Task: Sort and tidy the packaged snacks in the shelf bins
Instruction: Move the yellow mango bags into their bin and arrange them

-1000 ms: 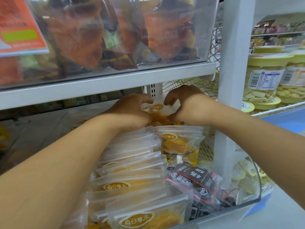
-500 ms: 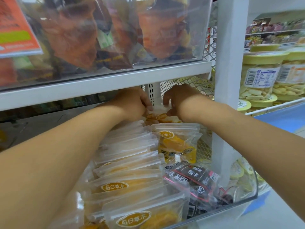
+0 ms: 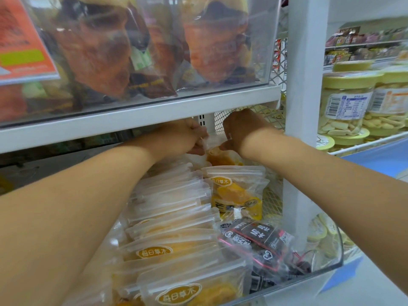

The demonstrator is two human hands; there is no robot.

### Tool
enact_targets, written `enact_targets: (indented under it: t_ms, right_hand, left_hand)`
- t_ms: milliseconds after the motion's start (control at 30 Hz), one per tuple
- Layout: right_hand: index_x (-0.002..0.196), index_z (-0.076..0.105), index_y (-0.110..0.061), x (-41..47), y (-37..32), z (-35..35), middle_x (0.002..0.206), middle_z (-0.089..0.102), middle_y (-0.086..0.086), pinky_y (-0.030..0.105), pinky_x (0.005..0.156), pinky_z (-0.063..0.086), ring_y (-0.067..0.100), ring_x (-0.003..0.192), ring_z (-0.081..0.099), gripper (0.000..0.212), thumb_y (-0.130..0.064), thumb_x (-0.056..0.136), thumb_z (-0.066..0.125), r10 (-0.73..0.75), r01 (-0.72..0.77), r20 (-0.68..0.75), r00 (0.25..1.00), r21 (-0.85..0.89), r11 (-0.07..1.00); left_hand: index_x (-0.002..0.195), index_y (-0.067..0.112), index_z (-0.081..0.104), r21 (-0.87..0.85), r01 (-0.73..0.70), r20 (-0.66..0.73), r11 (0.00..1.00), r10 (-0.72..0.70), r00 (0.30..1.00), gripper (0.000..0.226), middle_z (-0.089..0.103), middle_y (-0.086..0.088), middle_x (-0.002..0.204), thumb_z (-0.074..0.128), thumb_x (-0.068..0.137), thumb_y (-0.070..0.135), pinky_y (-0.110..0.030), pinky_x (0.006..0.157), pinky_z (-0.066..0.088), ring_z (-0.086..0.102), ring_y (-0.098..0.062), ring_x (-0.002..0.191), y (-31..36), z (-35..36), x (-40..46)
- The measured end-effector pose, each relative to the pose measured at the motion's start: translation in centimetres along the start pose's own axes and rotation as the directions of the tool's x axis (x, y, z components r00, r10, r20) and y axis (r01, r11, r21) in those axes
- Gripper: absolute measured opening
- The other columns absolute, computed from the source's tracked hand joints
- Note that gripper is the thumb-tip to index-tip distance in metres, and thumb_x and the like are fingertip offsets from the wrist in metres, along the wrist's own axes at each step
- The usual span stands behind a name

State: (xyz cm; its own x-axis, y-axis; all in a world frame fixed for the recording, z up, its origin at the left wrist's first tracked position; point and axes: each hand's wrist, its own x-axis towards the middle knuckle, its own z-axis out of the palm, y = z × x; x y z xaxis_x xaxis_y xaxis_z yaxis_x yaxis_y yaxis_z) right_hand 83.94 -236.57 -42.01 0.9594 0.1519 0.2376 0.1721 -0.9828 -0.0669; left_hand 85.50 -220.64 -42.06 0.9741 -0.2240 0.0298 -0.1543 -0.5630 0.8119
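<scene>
A clear shelf bin (image 3: 318, 269) holds a row of several yellow mango pouches (image 3: 174, 219) standing one behind another. At the back of the bin, under the upper shelf, both hands hold one mango pouch (image 3: 217, 149) by its top. My left hand (image 3: 183, 138) pinches its left corner and my right hand (image 3: 240, 128) pinches its right corner. Another mango pouch (image 3: 237, 192) stands upright just in front of it. Dark plum packets (image 3: 258, 241) lie at the bin's front right.
The white upper shelf (image 3: 141, 115) sits close above my hands, with a clear bin of reddish snack bags (image 3: 106, 47) on it. A white upright post (image 3: 305, 69) stands right of the bin. Yellow-lidded jars (image 3: 346, 100) fill the neighbouring shelf.
Both hands have pushed farther back and up under the upper shelf, carrying the pouch deeper into the bin.
</scene>
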Motion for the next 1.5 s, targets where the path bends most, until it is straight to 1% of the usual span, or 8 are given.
enact_targets:
  t_ms: [167, 333, 567, 833, 967, 1067, 1167, 1500]
  right_hand:
    - [0.126, 0.055, -0.012, -0.6, -0.5, -0.1, 0.117, 0.060, 0.008, 0.033, 0.085, 0.047, 0.026, 0.108, 0.058, 0.065, -0.046, 0.078, 0.081, -0.062, 0.072, -0.053, 0.997, 0.201, 0.977]
    - [0.082, 0.074, -0.019, -4.1, -0.7, -1.9, 0.086, 0.072, 0.001, 0.028, 0.069, 0.050, 0.013, 0.080, 0.064, 0.034, -0.052, 0.076, 0.080, -0.157, 0.102, 0.068, 0.985, 0.501, 0.859]
    - [0.081, 0.077, -0.029, -3.3, -2.4, -1.5, 0.086, 0.068, -0.009, 0.026, 0.075, 0.054, 0.013, 0.085, 0.064, 0.018, -0.042, 0.070, 0.083, -0.218, 0.165, 0.128, 0.968, 0.333, 0.928]
    - [0.111, 0.076, -0.024, -2.5, -1.1, -2.1, 0.114, 0.071, -0.001, 0.024, 0.086, 0.051, 0.018, 0.103, 0.064, 0.026, -0.025, 0.084, 0.077, -0.089, 0.060, 0.122, 0.989, 0.221, 0.973]
    - [0.115, 0.070, -0.026, -3.5, 0.0, -2.2, 0.111, 0.068, -0.004, 0.022, 0.075, 0.051, 0.015, 0.098, 0.064, 0.040, -0.020, 0.077, 0.081, -0.112, 0.073, 0.126, 0.986, 0.278, 0.958]
    - [0.081, 0.068, -0.023, -4.8, 0.8, -2.3, 0.067, 0.069, -0.018, 0.010, 0.055, 0.046, -0.007, 0.064, 0.061, 0.021, -0.033, 0.076, 0.085, -0.142, 0.073, 0.151, 0.978, 0.389, 0.918]
    - [0.087, 0.074, -0.015, -4.4, 0.8, -1.8, 0.081, 0.072, -0.006, 0.016, 0.069, 0.046, 0.005, 0.078, 0.062, 0.018, -0.032, 0.084, 0.079, -0.123, 0.114, -0.018, 0.992, 0.530, 0.840]
    - [0.092, 0.074, -0.022, -2.2, -0.3, -1.7, 0.101, 0.068, 0.008, 0.031, 0.081, 0.056, 0.029, 0.085, 0.064, 0.018, -0.009, 0.082, 0.067, 0.002, -0.001, 0.039, 0.999, -0.022, 1.000]
  left_hand:
    - [0.097, 0.020, 0.055, 0.402, -0.176, -0.046, 0.899, 0.211, 0.976, 0.039, 0.062, 0.006, 0.087, 0.085, 0.077, 0.036, -0.029, 0.068, 0.052, 0.063, -0.015, 0.080, -0.7, -0.7, -1.0]
    - [0.087, 0.026, 0.068, 0.518, -0.218, 0.031, 0.827, 0.236, 0.971, 0.018, 0.062, 0.013, 0.090, 0.078, 0.081, 0.039, -0.021, 0.073, 0.047, 0.060, -0.006, 0.086, -0.5, -2.1, -2.7]
    - [0.102, 0.037, 0.063, 0.445, -0.173, 0.044, 0.879, 0.172, 0.984, 0.025, 0.064, 0.014, 0.114, 0.078, 0.083, 0.034, -0.034, 0.099, 0.052, 0.062, -0.004, 0.107, -1.7, -3.1, -3.6]
    - [0.093, 0.029, 0.070, 0.633, -0.230, 0.049, 0.739, 0.258, 0.965, 0.009, 0.064, 0.008, 0.100, 0.075, 0.088, 0.033, -0.021, 0.070, 0.038, 0.057, -0.009, 0.085, -1.5, -2.9, -2.5]
    - [0.076, 0.028, 0.062, 0.537, -0.286, -0.013, 0.793, 0.347, 0.938, 0.018, 0.058, 0.012, 0.084, 0.074, 0.088, 0.035, -0.028, 0.073, 0.040, 0.055, -0.010, 0.080, -1.0, -1.5, -1.8]
    - [0.069, 0.025, 0.056, 0.437, -0.268, -0.139, 0.859, 0.359, 0.923, 0.029, 0.061, 0.009, 0.074, 0.071, 0.090, 0.038, -0.031, 0.074, 0.047, 0.060, -0.014, 0.075, -0.5, -0.7, -1.7]
    - [0.068, 0.021, 0.059, 0.282, -0.290, -0.158, 0.915, 0.342, 0.926, 0.027, 0.069, -0.002, 0.072, 0.072, 0.091, 0.028, -0.036, 0.075, 0.055, 0.066, -0.018, 0.072, -0.2, 0.2, -2.3]
    - [0.088, 0.030, 0.064, 0.430, -0.211, 0.002, 0.878, 0.232, 0.973, 0.026, 0.066, 0.011, 0.086, 0.082, 0.077, 0.044, -0.025, 0.071, 0.051, 0.062, -0.010, 0.077, 0.1, -0.6, -3.3]
